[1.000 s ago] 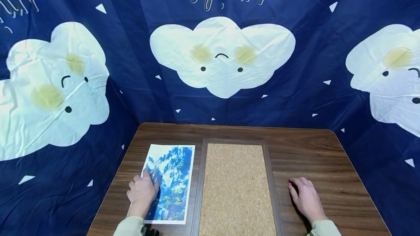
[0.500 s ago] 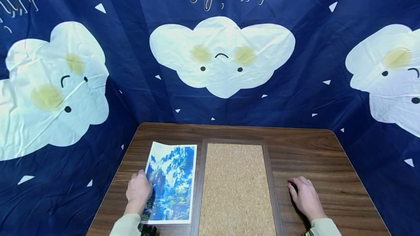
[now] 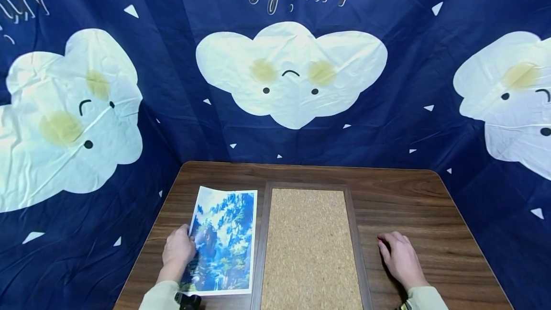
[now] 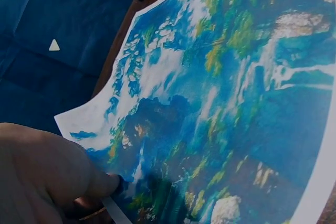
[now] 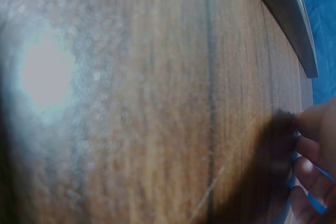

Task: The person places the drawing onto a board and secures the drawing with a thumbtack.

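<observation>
Drawn to left margin since a second ago: bare left hand (image 3: 178, 248), pinching rectangular blue-and-white paper landscape print (image 3: 225, 248), left of brown-framed cork board (image 3: 312, 248). Likely light, limp, creasable; best held by opposite margins. Pinched in bare right hand (image 3: 403, 258): tiny pink object (image 3: 380, 240), mostly hidden

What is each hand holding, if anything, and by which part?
The left hand pinches the landscape print by its left long edge, about midway along. The right hand seems to pinch a small pink thing, too hidden to tell by which part.
</observation>
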{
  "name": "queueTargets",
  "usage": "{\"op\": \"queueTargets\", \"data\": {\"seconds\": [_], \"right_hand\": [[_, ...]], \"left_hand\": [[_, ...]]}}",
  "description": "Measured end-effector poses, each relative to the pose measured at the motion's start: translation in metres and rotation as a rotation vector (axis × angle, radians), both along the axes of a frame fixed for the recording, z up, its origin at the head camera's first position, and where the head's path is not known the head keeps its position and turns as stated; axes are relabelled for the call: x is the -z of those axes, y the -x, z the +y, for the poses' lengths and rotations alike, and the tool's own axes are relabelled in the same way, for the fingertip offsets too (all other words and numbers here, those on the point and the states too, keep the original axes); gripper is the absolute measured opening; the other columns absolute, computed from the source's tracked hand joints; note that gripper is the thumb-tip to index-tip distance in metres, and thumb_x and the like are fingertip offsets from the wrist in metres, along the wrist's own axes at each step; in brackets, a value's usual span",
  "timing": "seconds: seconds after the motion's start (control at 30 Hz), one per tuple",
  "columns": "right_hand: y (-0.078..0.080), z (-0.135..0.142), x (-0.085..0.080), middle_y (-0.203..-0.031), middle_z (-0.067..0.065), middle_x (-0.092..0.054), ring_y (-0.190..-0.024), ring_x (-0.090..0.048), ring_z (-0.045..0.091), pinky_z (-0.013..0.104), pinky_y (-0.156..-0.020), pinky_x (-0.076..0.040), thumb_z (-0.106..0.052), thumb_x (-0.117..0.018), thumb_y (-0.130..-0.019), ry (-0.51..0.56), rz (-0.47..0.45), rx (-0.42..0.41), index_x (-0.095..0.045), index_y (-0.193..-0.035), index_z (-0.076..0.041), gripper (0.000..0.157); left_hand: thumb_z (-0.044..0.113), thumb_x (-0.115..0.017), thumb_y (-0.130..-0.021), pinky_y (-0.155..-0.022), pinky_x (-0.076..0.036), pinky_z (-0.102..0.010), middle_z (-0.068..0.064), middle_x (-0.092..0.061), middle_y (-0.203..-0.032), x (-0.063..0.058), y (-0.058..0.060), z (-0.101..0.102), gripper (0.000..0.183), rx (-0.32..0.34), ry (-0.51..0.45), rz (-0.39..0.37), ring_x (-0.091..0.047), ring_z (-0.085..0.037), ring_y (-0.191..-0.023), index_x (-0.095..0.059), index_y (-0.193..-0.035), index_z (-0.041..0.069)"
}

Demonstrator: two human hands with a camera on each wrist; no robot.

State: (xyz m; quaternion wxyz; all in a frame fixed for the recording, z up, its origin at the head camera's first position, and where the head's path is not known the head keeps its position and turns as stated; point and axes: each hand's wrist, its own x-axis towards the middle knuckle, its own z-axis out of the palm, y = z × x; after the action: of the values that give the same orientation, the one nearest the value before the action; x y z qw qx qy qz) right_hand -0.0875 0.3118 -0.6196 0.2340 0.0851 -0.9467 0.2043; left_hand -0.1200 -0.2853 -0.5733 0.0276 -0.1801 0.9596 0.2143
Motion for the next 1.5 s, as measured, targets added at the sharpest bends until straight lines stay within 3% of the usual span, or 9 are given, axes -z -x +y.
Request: {"op": "queueTargets", "data": {"seconds": [0.23,0.4,0.6,0.93,1.13,1.3,1.5], "right_hand": [[0.001,0.002,0.001,-0.089,0.009,-0.071,-0.084,-0.067,0.034,0.053,-0.076,-0.053,0.001,-0.083,-0.082,-0.002,0.009,0.004,-0.077,-0.095,-0.003,0.015],[0.001,0.0,-0.002,-0.087,0.008,-0.071,-0.082,-0.068,0.033,0.054,-0.074,-0.054,0.002,-0.084,-0.081,-0.001,-0.006,0.002,-0.077,-0.093,-0.004,0.014],[0.001,0.0,-0.002,-0.086,0.007,-0.071,-0.081,-0.069,0.031,0.053,-0.072,-0.055,0.003,-0.084,-0.081,-0.004,-0.004,0.002,-0.077,-0.092,-0.005,0.015],[0.002,0.002,0.0,-0.084,0.004,-0.071,-0.079,-0.069,0.03,0.051,-0.071,-0.055,0.005,-0.085,-0.078,-0.007,0.021,-0.013,-0.078,-0.089,-0.008,0.018],[0.002,0.001,-0.002,-0.083,0.003,-0.071,-0.078,-0.069,0.028,0.05,-0.071,-0.055,0.006,-0.086,-0.076,-0.007,0.027,-0.016,-0.078,-0.088,-0.01,0.021],[0.002,0.001,-0.003,-0.083,0.002,-0.071,-0.078,-0.069,0.028,0.05,-0.071,-0.055,0.006,-0.086,-0.076,-0.001,0.019,-0.008,-0.078,-0.087,-0.01,0.021],[0.002,0.001,-0.003,-0.084,0.003,-0.071,-0.079,-0.07,0.028,0.051,-0.071,-0.055,0.006,-0.085,-0.078,0.009,0.012,0.005,-0.078,-0.088,-0.008,0.018]], "left_hand": [[0.003,-0.059,-0.1,-0.078,-0.053,-0.062,-0.032,-0.068,-0.1,-0.003,-0.001,-0.007,0.023,0.013,-0.035,0.036,-0.067,-0.048,-0.087,-0.06,-0.12,-0.009],[0.002,-0.061,-0.099,-0.087,-0.05,-0.065,-0.036,-0.067,-0.107,-0.004,-0.002,-0.012,0.023,0.019,-0.058,0.079,-0.063,-0.055,-0.099,-0.061,-0.118,-0.011],[0.005,-0.062,-0.101,-0.089,-0.048,-0.064,-0.028,-0.069,-0.1,-0.006,-0.003,-0.019,0.026,-0.022,-0.121,0.069,-0.06,-0.051,-0.1,-0.062,-0.122,-0.01],[0.009,-0.059,-0.104,-0.093,-0.043,-0.065,-0.028,-0.07,-0.102,-0.01,-0.007,-0.031,0.032,-0.011,-0.159,0.096,-0.063,-0.042,-0.091,-0.063,-0.126,-0.014],[0.01,-0.063,-0.103,-0.088,-0.044,-0.057,-0.02,-0.072,-0.094,-0.014,-0.009,-0.032,0.03,-0.039,-0.202,0.117,-0.064,-0.036,-0.086,-0.066,-0.123,-0.012],[0.01,-0.064,-0.103,-0.074,-0.045,-0.043,-0.016,-0.071,-0.09,-0.02,-0.011,-0.031,0.03,-0.068,-0.231,0.12,-0.062,-0.029,-0.079,-0.066,-0.124,-0.011],[0.009,-0.064,-0.103,-0.066,-0.044,-0.034,-0.012,-0.07,-0.086,-0.025,-0.012,-0.025,0.029,-0.063,-0.306,0.113,-0.059,-0.021,-0.071,-0.066,-0.125,-0.01]]}}
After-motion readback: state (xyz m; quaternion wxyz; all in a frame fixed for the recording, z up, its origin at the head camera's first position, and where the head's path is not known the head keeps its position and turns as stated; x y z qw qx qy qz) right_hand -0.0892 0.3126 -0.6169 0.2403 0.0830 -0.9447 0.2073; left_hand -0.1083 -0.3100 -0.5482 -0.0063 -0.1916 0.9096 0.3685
